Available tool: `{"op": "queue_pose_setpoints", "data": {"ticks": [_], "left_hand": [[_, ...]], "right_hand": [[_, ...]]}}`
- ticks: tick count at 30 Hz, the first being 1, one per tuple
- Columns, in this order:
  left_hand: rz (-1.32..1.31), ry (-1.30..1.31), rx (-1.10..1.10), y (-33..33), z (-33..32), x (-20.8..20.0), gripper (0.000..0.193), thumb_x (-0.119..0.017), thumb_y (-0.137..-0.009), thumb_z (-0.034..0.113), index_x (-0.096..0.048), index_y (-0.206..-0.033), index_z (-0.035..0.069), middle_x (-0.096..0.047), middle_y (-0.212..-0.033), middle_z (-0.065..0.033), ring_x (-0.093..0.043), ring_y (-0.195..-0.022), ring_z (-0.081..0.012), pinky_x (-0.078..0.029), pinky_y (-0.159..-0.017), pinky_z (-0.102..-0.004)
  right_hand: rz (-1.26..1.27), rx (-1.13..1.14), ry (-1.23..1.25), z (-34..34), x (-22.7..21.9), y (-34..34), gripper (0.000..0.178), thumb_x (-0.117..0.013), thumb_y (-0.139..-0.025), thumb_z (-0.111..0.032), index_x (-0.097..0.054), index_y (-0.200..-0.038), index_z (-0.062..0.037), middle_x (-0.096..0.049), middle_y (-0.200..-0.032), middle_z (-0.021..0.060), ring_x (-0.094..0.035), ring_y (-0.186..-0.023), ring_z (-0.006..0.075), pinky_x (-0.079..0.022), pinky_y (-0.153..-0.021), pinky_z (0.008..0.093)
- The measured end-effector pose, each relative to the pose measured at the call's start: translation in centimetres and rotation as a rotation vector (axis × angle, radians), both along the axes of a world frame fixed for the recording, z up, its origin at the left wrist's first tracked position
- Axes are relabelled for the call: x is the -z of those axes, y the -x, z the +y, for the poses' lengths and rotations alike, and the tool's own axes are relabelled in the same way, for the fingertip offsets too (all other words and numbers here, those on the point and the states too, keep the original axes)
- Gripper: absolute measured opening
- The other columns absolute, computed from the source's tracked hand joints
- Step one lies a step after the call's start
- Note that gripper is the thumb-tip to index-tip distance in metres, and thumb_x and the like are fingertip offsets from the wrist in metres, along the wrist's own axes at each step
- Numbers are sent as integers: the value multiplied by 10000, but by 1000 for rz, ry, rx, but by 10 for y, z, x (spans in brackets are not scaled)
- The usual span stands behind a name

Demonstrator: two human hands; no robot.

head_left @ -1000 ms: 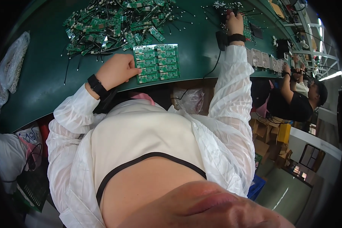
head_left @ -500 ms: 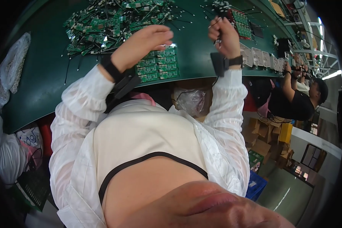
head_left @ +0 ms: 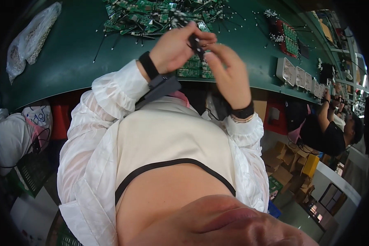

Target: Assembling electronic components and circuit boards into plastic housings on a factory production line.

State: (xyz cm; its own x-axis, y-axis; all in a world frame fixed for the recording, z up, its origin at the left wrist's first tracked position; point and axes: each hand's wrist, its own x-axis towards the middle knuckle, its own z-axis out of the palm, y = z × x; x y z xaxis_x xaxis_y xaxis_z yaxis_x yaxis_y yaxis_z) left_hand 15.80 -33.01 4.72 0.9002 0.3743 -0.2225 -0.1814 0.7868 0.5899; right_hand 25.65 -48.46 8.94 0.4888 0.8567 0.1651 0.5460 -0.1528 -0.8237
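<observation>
Over the green workbench, my left hand (head_left: pixel 174 47) and my right hand (head_left: pixel 229 71) meet around a small bundle of short black cables (head_left: pixel 197 46) with white connector ends. The left fingers close round the upper part of the bundle, while my right thumb and forefinger pinch its lower end. Just beneath the hands lies a panel of green circuit boards (head_left: pixel 188 69) near the bench edge, partly hidden by them. Beyond the hands spreads a large heap of green circuit boards (head_left: pixel 139 18) with black leads attached.
Clear plastic bags (head_left: pixel 37 37) of small parts lie at the far left of the green bench (head_left: pixel 74 61). On the right are a red tray of boards (head_left: pixel 289 39), white connectors (head_left: pixel 276 38) and a row of white boxes (head_left: pixel 286 70). A co-worker in black (head_left: pixel 326 129) sits farther right.
My right hand has come left from beside the red tray with the cables and met my left hand, which has closed on them. The whole view has shifted too.
</observation>
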Motion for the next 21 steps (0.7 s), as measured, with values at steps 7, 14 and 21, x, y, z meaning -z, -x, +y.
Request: {"op": "queue_pose_setpoints", "data": {"ticks": [7,14,21], "left_hand": [[-66,95,473,89,58,17,372,-398,-1139,313,-597,-1233,14,-376,-695,54,-374,-566,-42,-386,-513,-220],[-179,255,756,104,53,30,438,-330,-1151,333,-536,-1320,-15,-299,-611,90,-255,-459,3,-222,-395,-190],[-370,463,947,93,39,40,493,-282,-1155,343,-509,-1353,-47,-298,-594,91,-261,-443,6,-226,-384,-190]], "right_hand": [[-164,80,110,-34,28,-16,320,-727,-919,-104,-664,-1212,6,-700,-1178,113,-651,-1048,227,-509,-905,338],[-311,129,-37,-27,49,3,270,-748,-884,-55,-703,-1145,1,-704,-1172,96,-656,-1070,197,-515,-907,315],[295,-96,-74,14,20,38,184,-714,-911,12,-700,-1095,23,-724,-1085,62,-675,-999,137,-522,-853,249]]}}
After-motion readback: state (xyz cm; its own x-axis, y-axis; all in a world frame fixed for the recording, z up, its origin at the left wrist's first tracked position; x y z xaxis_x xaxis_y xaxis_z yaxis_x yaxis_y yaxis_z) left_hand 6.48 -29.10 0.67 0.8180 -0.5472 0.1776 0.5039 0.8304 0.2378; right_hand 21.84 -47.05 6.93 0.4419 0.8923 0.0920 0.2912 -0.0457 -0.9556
